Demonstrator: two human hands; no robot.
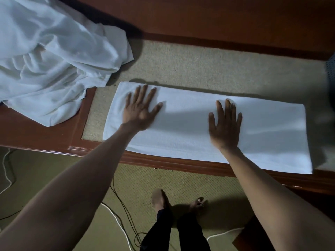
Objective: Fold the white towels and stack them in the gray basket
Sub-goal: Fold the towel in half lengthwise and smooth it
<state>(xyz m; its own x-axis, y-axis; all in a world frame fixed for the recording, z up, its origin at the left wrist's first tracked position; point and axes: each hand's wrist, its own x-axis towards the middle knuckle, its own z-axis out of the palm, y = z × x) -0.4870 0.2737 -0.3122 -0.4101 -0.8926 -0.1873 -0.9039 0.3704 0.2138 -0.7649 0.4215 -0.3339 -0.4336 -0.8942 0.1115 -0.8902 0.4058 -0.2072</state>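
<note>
Long towel is my landmark, but by size the bench comes first: dark wood w/ a beige carpet-like inset, carrying everything.

Next is the loose pile of unfolded white cloth, heaped beyond the long towel's left end & just apart from it. The long towel lies flat on the inset, already folded lengthwise into a strip, w/ its near edge overlapping the wood rim.

The left hand rests palm-down near the long towel's left end. The right hand is palm-down around its middle. The fingers of both are straight & spread, pressing the cloth & gripping nothing.

Step in hand is prob. smoothing before a cross-fold. To do it well:
- Sweep from the middle out to both ends so wrinkles leave.
- Keep the long edges lined up.
- Bring one short end over the other w/ corners matched, then press the crease.
- The right end looks a bit skewed, so square it first.

Hard to see:
- Past the long towel's right end there's a mesh-textured gray sliver, maybe the basket, cut off by the frame.
- The dark blur below it can't be identified.
- How many layers the strip has & how many towels are in the pile, can't tell.
</note>
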